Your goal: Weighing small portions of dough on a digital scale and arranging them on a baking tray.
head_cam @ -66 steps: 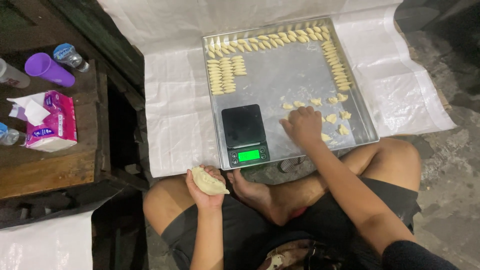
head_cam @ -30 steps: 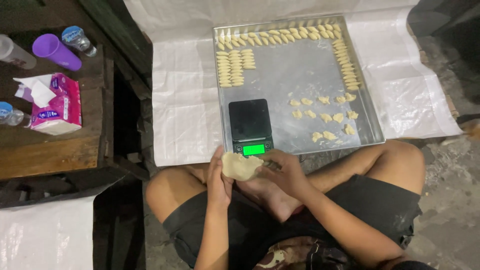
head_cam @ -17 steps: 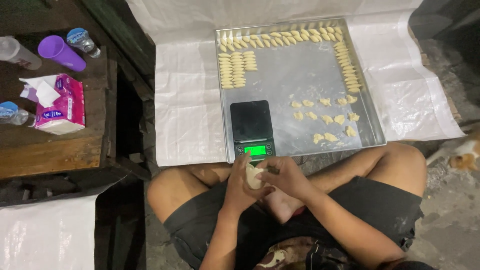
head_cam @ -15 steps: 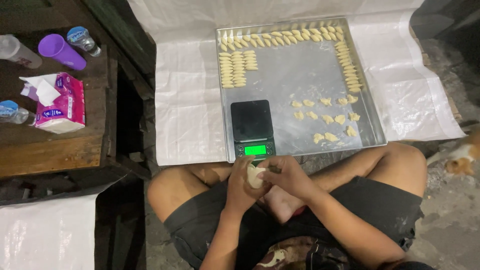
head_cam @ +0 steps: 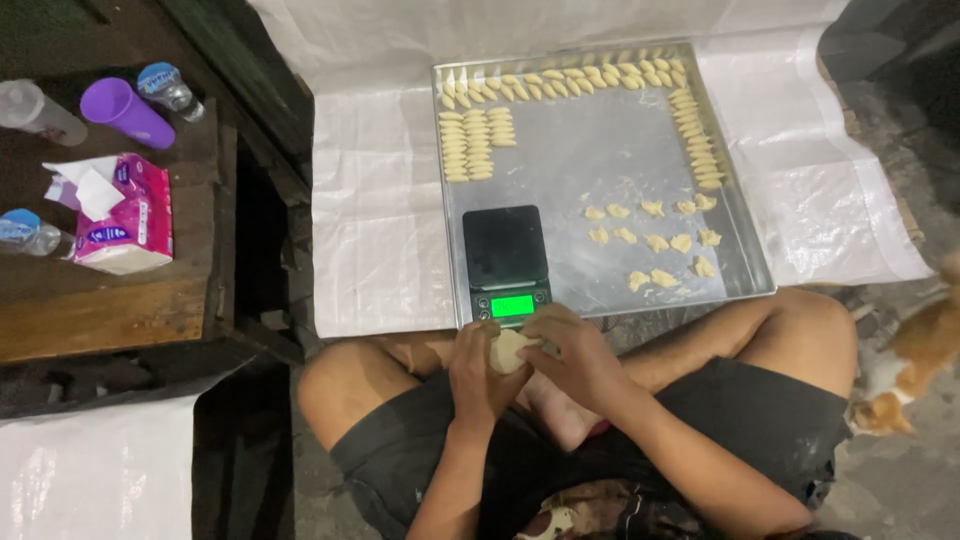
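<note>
White sheeting underlies a metal tray; left hand and right hand together pinch a dough piece, pressing it into shape.

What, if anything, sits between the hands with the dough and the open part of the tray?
The scale does. It stands at the tray's near edge, directly beyond the left hand and right hand holding the dough. The bare tray floor lies behind it and to its right.
</note>
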